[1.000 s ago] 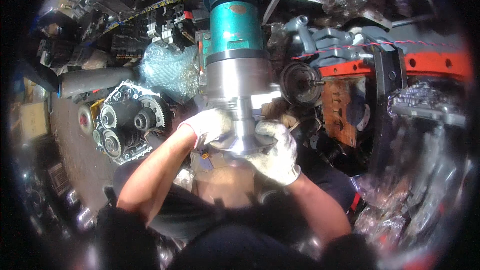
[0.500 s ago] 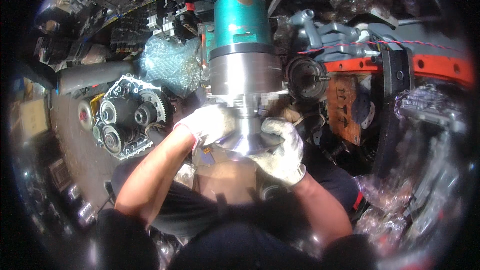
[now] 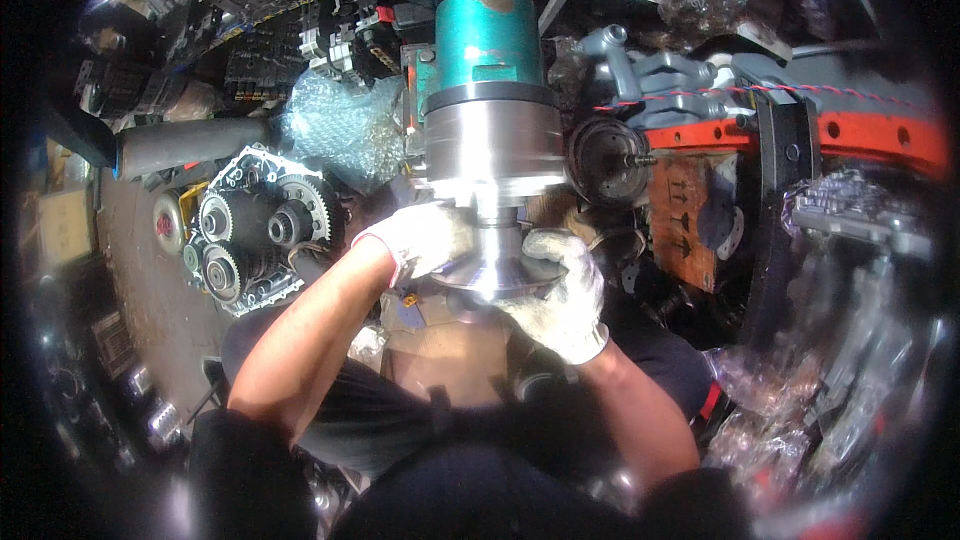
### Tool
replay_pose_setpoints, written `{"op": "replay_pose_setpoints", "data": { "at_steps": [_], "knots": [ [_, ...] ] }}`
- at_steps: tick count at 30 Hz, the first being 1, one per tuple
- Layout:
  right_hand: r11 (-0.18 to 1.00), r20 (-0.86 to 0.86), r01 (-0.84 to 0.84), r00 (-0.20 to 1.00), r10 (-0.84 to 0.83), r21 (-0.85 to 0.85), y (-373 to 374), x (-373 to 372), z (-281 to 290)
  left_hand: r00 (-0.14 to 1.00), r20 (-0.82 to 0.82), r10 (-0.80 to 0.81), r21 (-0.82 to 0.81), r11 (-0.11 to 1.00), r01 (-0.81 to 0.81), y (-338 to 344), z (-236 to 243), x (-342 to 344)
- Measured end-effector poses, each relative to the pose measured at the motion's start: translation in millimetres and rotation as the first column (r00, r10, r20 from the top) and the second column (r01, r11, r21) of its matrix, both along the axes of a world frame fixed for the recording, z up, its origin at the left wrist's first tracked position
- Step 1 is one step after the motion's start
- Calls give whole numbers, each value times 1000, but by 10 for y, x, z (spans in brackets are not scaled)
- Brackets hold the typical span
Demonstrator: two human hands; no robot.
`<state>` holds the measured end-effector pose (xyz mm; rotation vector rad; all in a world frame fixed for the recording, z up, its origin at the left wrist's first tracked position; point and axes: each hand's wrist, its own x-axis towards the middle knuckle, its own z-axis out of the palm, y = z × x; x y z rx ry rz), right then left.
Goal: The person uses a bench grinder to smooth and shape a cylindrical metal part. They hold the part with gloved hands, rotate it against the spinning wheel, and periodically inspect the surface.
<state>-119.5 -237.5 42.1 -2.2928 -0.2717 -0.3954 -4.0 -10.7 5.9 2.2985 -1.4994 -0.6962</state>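
A shiny metal cone-shaped pulley with a short shaft sits under the steel chuck of a green machine spindle. The lower edge of the chuck and its jaws look smeared, as if turning. My left hand, in a white glove, is closed at the pulley's left side by the shaft; glare and the part hide its fingertips. On the right, my gloved right hand wraps the pulley's rim, thumb on the upper face and fingers underneath.
An opened gearbox housing with several gears stands at left. Bubble wrap lies behind it. Far right are an orange beam, a brown carton and a dark round drum. A cardboard box is below my hands.
The chuck jaws, distinct before, are now blurred. Both hands stay at the pulley with only slight shifts, and the whole view has moved a little.
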Motion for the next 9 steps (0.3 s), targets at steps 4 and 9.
{"op": "replay_pose_setpoints", "data": {
  "at_steps": [4, 9],
  "knots": [
    [1000, -24, 17, 1000, -17, 23, 14, -3, -9, 997, -79, 21, 82, 997, -15, -26, 6, 24],
    [1000, -88, 18, 996, -17, 15, -3, -29, -15, 967, -98, 236, -45, 969, -241, -9, -47, -76]
  ]
}}
